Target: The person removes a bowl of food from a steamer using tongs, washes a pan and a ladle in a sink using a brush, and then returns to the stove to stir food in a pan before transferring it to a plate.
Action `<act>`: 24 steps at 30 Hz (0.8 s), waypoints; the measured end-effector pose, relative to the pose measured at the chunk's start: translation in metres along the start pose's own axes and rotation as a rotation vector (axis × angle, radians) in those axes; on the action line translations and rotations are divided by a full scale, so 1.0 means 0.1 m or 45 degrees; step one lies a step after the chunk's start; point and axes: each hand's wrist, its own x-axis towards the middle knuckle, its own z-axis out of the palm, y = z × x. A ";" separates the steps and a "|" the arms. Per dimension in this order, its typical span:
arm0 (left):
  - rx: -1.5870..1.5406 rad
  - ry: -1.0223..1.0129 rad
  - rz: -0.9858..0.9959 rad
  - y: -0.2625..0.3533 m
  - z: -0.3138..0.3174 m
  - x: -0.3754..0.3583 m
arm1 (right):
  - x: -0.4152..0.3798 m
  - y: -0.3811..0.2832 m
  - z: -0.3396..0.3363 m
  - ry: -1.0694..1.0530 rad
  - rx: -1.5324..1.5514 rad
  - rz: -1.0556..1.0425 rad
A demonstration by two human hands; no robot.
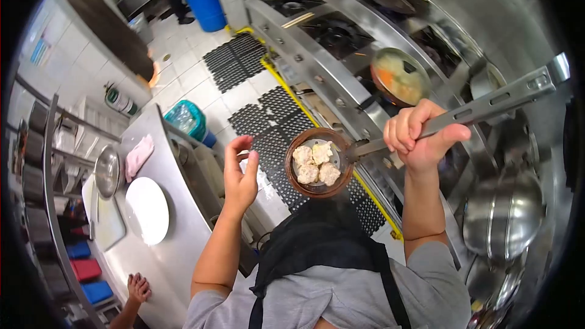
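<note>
My right hand [420, 137] is wrapped around long slotted metal tongs [487, 102], its thumb stretched along them. The far end of the tongs meets the rim of a round brown steamer basket [294, 183], held up in front of my apron. Several pale dumplings [308, 173] sit in the basket on a perforated liner. To the left of the basket, my left hand [242, 173] is raised, empty, with its fingers apart and not touching the rim.
A stove [335, 30] runs along the right, with a pan of food [402, 76] on it. The left counter [183, 268] holds a white plate [147, 210], a strainer [107, 172] and a pink cloth [140, 157]. Another person's hand [139, 288] rests there. Black mats [234, 61] cover the floor.
</note>
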 end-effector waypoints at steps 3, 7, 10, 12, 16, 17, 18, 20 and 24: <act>0.230 0.287 0.039 -0.07 -0.28 0.13 | 0.47 0.41 0.17 -0.074 0.039 0.050; 0.865 -0.021 0.586 0.24 -0.37 0.43 | 1.14 0.94 0.42 -0.167 0.073 0.063; 1.076 -0.154 0.559 0.20 -0.25 0.80 | 1.71 1.31 0.59 -0.277 0.158 0.035; 1.167 -0.128 0.524 0.12 -0.39 1.06 | 2.07 1.52 0.81 -0.318 0.212 0.015; 1.346 -0.088 0.547 0.02 -0.61 1.58 | 2.74 1.82 1.10 -0.405 0.103 0.029; 1.355 -0.068 0.521 -0.01 -0.67 1.67 | 2.89 1.89 1.20 -0.422 0.115 0.035; 1.360 -0.038 0.499 -0.05 -0.80 1.77 | 3.00 1.99 1.34 -0.453 0.116 0.048; 1.402 0.021 0.455 -0.09 -1.01 1.99 | 3.26 2.17 1.54 -0.485 0.068 0.043; 1.187 0.767 0.914 -0.47 -1.68 2.22 | 3.78 2.71 1.89 -0.531 0.126 0.048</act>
